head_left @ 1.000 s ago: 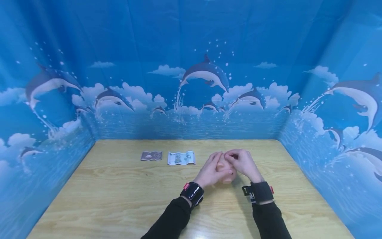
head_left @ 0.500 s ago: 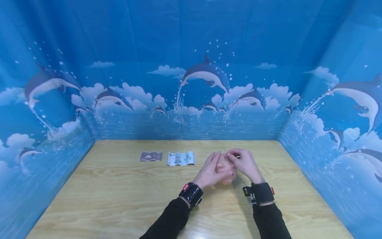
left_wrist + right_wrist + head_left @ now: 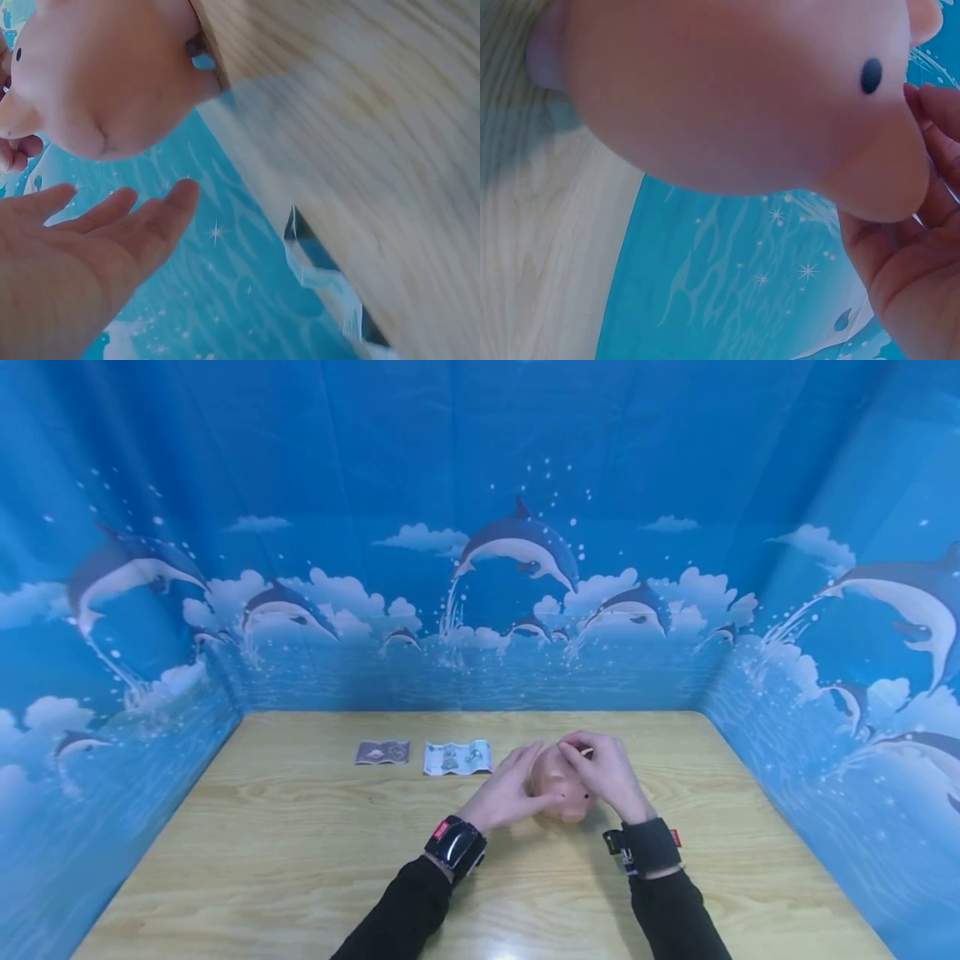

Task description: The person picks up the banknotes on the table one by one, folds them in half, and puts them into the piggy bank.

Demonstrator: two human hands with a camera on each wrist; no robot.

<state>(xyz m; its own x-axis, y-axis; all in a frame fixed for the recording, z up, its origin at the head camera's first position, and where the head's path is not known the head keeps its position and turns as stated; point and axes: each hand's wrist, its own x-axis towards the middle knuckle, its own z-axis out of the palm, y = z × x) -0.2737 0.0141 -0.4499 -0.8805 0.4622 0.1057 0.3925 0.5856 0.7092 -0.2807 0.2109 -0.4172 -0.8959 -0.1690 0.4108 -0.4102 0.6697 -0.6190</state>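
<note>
A pink piggy bank [image 3: 567,800] stands upright on the wooden table, its snout toward me. On its left, my left hand [image 3: 504,793] is spread with fingers extended; the left wrist view shows a gap between these fingers and the piggy bank [image 3: 112,82]. Over the top of the pig, my right hand [image 3: 609,772] has thumb and index finger pinched together. A thin pale strip [image 3: 588,752] shows under it, mostly hidden by the fingers. From the right wrist, the hand [image 3: 922,262] appears beside and behind the pig's ear [image 3: 885,176].
Two creased banknotes lie toward the back of the table: a small purplish-brown note [image 3: 382,752] and a larger pale blue note [image 3: 457,757] nearer the pig. A blue dolphin-print curtain [image 3: 480,677] borders the table's back and sides.
My left hand has drawn off leftward and slightly toward me, uncovering more of the pig's face. The right hand has shifted slightly left, still pinching at the top.
</note>
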